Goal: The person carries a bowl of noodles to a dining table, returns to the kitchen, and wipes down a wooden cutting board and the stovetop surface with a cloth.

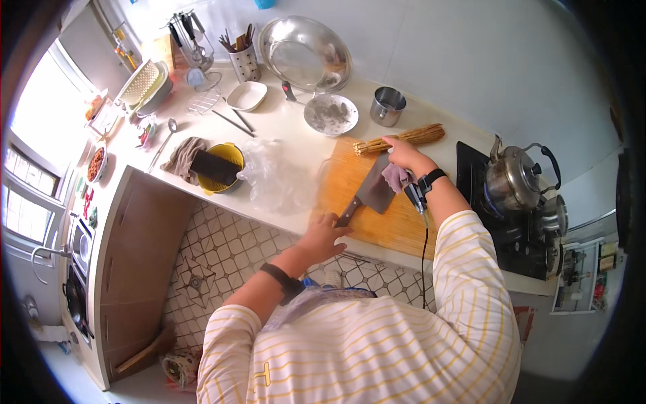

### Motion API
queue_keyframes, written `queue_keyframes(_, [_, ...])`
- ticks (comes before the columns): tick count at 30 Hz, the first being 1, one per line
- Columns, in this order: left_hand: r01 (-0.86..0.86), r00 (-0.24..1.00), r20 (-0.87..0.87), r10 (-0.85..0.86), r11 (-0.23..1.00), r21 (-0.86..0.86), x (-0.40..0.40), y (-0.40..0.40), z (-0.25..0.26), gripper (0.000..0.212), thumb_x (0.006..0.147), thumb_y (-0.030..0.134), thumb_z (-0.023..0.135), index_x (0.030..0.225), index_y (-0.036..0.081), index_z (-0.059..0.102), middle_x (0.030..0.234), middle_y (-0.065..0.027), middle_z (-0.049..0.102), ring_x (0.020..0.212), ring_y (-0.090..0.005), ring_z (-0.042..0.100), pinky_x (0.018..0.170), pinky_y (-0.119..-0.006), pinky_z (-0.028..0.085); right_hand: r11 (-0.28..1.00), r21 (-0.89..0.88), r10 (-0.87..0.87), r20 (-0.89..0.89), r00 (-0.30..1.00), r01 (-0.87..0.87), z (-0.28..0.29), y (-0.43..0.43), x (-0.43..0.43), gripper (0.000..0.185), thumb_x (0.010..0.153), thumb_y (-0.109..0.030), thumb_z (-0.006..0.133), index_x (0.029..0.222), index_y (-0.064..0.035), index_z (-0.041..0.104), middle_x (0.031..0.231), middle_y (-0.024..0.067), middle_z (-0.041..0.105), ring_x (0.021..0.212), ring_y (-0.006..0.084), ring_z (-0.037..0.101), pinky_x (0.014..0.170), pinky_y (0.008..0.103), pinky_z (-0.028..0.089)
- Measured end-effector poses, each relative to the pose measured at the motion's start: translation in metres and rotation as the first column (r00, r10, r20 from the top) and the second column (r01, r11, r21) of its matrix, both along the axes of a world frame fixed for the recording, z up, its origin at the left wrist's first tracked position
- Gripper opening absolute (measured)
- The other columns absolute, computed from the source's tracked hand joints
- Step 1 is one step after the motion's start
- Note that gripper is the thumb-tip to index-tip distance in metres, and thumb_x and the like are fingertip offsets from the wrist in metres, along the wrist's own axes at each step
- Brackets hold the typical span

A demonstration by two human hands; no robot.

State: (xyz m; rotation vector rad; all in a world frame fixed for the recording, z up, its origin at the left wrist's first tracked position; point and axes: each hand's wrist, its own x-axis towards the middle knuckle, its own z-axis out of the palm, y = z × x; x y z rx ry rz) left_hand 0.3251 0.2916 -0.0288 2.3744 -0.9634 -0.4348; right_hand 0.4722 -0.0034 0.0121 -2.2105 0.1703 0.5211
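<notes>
A cleaver (374,189) with a dark handle lies flat on the wooden cutting board (398,230). My left hand (324,237) is at the board's near left edge, fingers apart, beside the end of the cleaver's handle; whether it touches the handle is unclear. Above the blade, my right hand (404,151) reaches to a bundled straw brush (414,137), with the index finger extended against it. A mauve cloth (396,177) hangs under my right hand, seemingly held by its other fingers, which are partly hidden. The brush lies across the board's far edge.
A steaming-kettle-shaped metal kettle (514,177) stands over a blue flame on the black gas stove (522,247) at right. Left of the board are a clear plastic bag (275,177) and a yellow basket (217,188) with a dark object on top. Behind sit a frying pan (330,115) and metal cup (387,107).
</notes>
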Motion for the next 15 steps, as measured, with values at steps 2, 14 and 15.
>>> queue_keyframes(2, [0.019,0.999,-0.036,-0.018,1.000,0.009,0.008,-0.007,-0.003,0.041,0.076,0.021,0.068,0.117,0.024,0.061,0.125,-0.0143,0.043,0.113,-0.0342,0.043,0.095,-0.044,0.040,0.999,-0.043,0.017,-0.026,1.000,-0.018,-0.009,-0.010,0.017,0.068,0.079,0.003,0.043,0.144,-0.0133,0.028,0.097,0.0217,0.062,0.079,0.0263,0.060,0.063,0.0346,0.047])
queue_keyframes(14, [-0.145,0.975,-0.156,0.159,0.985,0.098,0.046,-0.027,0.011,0.043,0.073,0.021,0.068,0.105,0.003,0.046,0.092,-0.0193,0.062,0.088,-0.0385,0.061,0.076,-0.044,0.048,0.997,0.072,0.028,0.156,0.987,-0.040,-0.006,-0.027,-0.074,0.041,0.082,-0.011,0.059,0.123,-0.0039,0.054,0.105,0.0143,0.063,0.095,0.0179,0.059,0.083,0.0301,0.046])
queue_keyframes(15, [-0.139,0.975,-0.154,0.160,0.980,0.139,0.044,-0.033,0.014,0.043,0.074,0.023,0.067,0.105,0.003,0.046,0.093,-0.0205,0.062,0.088,-0.0389,0.060,0.076,-0.044,0.049,0.997,0.075,-0.017,0.138,0.990,0.007,-0.005,-0.026,-0.089,0.038,0.082,-0.012,0.059,0.120,-0.0035,0.055,0.105,0.0138,0.063,0.095,0.0178,0.058,0.083,0.0304,0.046])
